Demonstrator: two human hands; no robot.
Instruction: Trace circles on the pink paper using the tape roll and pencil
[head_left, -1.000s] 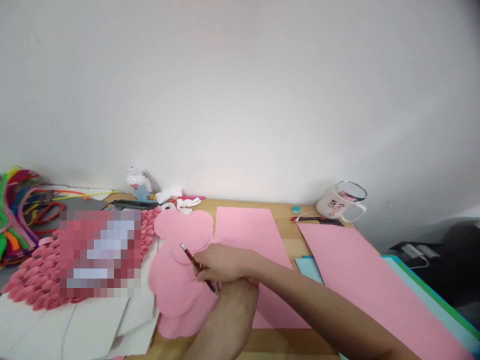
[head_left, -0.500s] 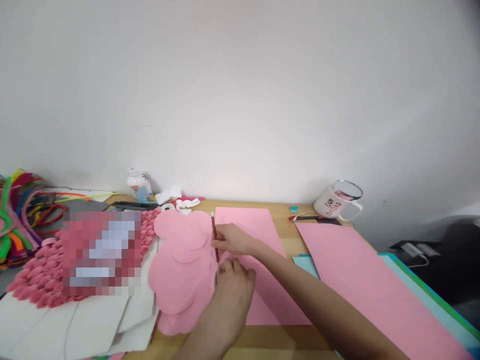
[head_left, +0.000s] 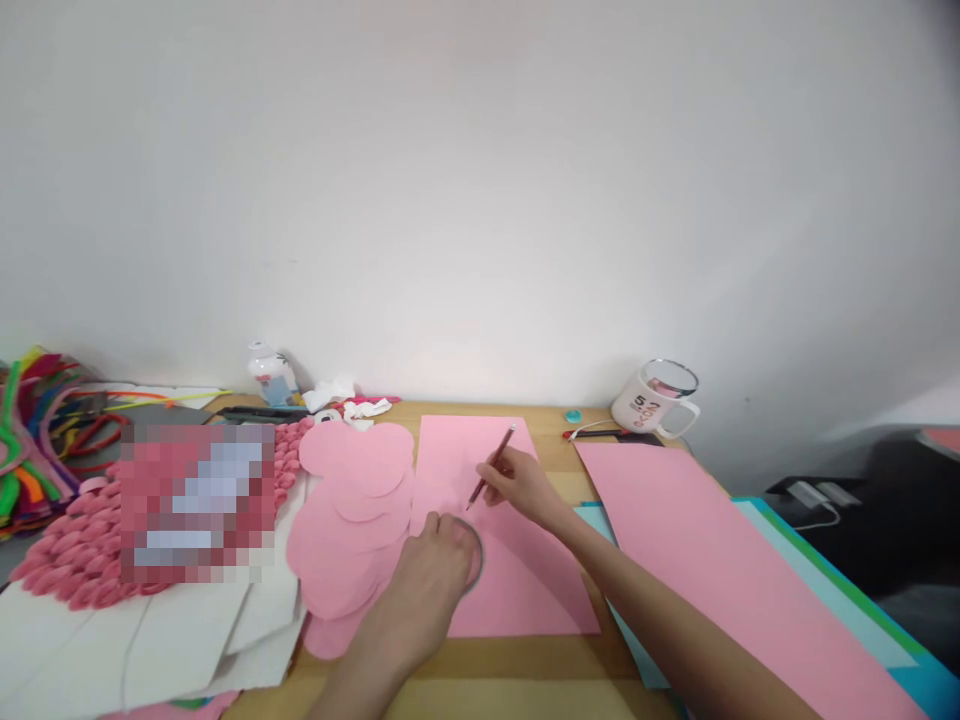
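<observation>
My right hand (head_left: 517, 477) grips a dark red pencil (head_left: 493, 465) in a writing hold, its tip at or just above a sheet of pink paper (head_left: 536, 590). Curled over a round, grey-rimmed disc (head_left: 477, 560) on that sheet is my left hand (head_left: 435, 565). Most of the disc is hidden under the fingers, and its exact kind cannot be made out. Left of the sheet lies an overlapping pile of pink paper cut-outs with rounded edges (head_left: 337, 575).
A larger pink sheet (head_left: 720, 560) covers light blue sheets on the right. Behind it stands a white mug (head_left: 652, 400). At left are a pink knitted piece (head_left: 82, 560), white sheets (head_left: 187, 640), a white bottle (head_left: 273, 375), crumpled tissue (head_left: 330, 393) and colourful pipe cleaners (head_left: 30, 440).
The pencil in my right hand has swung from the sheet's left edge to the right and now leans. My left hand has shifted slightly left, with more of the disc's right rim showing.
</observation>
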